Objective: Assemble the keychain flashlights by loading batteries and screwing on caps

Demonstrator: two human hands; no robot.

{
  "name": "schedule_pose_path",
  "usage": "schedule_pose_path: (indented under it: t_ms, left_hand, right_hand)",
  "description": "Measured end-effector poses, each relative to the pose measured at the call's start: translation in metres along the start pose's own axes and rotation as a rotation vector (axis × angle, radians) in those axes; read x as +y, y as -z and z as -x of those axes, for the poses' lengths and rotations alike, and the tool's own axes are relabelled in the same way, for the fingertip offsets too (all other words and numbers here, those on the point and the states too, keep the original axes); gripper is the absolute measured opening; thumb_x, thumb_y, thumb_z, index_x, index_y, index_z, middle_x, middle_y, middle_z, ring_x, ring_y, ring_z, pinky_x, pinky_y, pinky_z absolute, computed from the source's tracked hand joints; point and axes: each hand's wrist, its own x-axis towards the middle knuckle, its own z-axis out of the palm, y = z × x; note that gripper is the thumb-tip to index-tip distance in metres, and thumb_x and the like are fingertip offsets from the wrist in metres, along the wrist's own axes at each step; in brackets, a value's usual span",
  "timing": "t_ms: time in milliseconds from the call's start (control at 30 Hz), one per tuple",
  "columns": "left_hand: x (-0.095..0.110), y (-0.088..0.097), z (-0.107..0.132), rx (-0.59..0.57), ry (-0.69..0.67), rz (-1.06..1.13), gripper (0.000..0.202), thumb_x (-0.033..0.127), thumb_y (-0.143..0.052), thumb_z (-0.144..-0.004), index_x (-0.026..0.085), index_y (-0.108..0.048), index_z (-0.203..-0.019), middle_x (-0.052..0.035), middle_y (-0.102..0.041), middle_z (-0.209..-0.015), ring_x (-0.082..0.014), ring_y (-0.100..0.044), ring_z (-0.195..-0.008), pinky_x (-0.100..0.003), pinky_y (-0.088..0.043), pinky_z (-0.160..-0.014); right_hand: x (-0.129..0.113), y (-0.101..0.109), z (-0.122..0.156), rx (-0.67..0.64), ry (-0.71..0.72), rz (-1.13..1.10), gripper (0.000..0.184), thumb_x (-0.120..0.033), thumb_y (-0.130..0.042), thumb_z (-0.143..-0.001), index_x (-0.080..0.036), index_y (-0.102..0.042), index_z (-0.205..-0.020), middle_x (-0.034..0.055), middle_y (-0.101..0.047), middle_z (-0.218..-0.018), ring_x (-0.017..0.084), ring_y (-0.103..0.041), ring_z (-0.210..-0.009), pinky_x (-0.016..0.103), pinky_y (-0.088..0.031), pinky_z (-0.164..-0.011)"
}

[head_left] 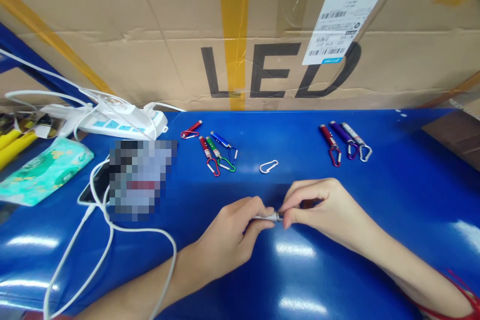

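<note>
My left hand (234, 232) and my right hand (322, 207) meet over the blue table (393, 200), both pinched on a small silver keychain flashlight (270, 217) held between them. A loose silver carabiner clip (269, 166) lies just beyond my hands. Further back on the left lie several keychain flashlights: a red one (191, 130), another red one (208, 155), a green one (218, 153) and a blue one (224, 143). At the back right lie a red one (330, 143), a purple one (344, 138) and a silver one (356, 140), each with its clip.
A white power strip (120, 120) with cables sits at the back left. A phone (95, 185) on a white charging cable (123, 230) lies at the left, beside a teal pouch (43, 170). A large cardboard box (240, 35) printed LED walls off the table's far edge.
</note>
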Motion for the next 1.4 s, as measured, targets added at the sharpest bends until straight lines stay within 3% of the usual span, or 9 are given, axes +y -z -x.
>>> schedule_pose_path:
  t_ms: [267, 367, 500, 733, 933, 1400]
  left_hand:
    - [-0.003, 0.004, 0.000, -0.096, -0.126, -0.162, 0.015, 0.010, -0.042, -0.090, 0.016, -0.050, -0.080, -0.0009, -0.057, -0.072, -0.0113, -0.053, -0.063, -0.019, -0.042, -0.060]
    - [-0.004, 0.007, -0.003, -0.143, -0.098, -0.153, 0.014, 0.009, -0.044, -0.089, 0.017, -0.049, -0.079, 0.0005, -0.058, -0.071, -0.0102, -0.053, -0.061, -0.018, -0.041, -0.058]
    - [-0.006, 0.007, -0.006, -0.126, -0.044, -0.105, 0.012, 0.009, -0.047, -0.087, 0.016, -0.048, -0.077, 0.0005, -0.059, -0.070, -0.0095, -0.053, -0.058, -0.017, -0.040, -0.055]
    - [-0.008, 0.003, -0.004, -0.079, -0.114, -0.116, 0.013, 0.006, -0.046, -0.087, 0.016, -0.051, -0.079, 0.0004, -0.057, -0.068, -0.0101, -0.054, -0.060, -0.017, -0.042, -0.058]
    - [-0.006, 0.001, -0.003, -0.020, -0.117, -0.080, 0.016, 0.008, -0.046, -0.088, 0.016, -0.052, -0.076, -0.0009, -0.059, -0.067, -0.0107, -0.054, -0.060, -0.019, -0.043, -0.058]
    - [-0.004, 0.001, -0.006, -0.068, -0.122, -0.121, 0.016, 0.007, -0.047, -0.089, 0.014, -0.056, -0.077, -0.0019, -0.060, -0.070, -0.0102, -0.055, -0.063, -0.019, -0.044, -0.061]
  right_hand:
    - [0.008, 0.000, 0.008, -0.163, 0.295, 0.206, 0.020, -0.015, -0.055, -0.086, -0.018, -0.068, -0.071, -0.0001, -0.063, -0.072, 0.008, -0.061, -0.063, 0.016, -0.044, -0.057]
    - [0.011, 0.001, 0.010, -0.231, 0.399, 0.396, 0.023, -0.014, -0.044, -0.092, -0.017, -0.064, -0.080, 0.0015, -0.062, -0.078, 0.009, -0.062, -0.065, 0.017, -0.044, -0.057]
    - [0.016, -0.001, 0.010, -0.223, 0.452, 0.553, 0.031, -0.015, -0.034, -0.095, -0.016, -0.059, -0.078, 0.0021, -0.059, -0.071, 0.012, -0.059, -0.059, 0.021, -0.041, -0.050]
    - [0.021, -0.010, 0.010, -0.266, 0.343, 0.534, 0.032, -0.008, -0.033, -0.090, -0.016, -0.053, -0.067, 0.0002, -0.052, -0.061, 0.010, -0.051, -0.047, 0.022, -0.036, -0.045]
    - [0.008, -0.013, 0.007, -0.190, 0.277, 0.294, 0.031, -0.010, -0.035, -0.089, -0.017, -0.047, -0.061, -0.0028, -0.049, -0.053, 0.006, -0.046, -0.044, 0.016, -0.037, -0.045]
    - [0.003, -0.012, 0.005, -0.284, -0.068, 0.066, 0.035, -0.024, -0.036, -0.090, -0.017, -0.050, -0.059, -0.0025, -0.050, -0.048, 0.006, -0.047, -0.041, 0.016, -0.037, -0.043]
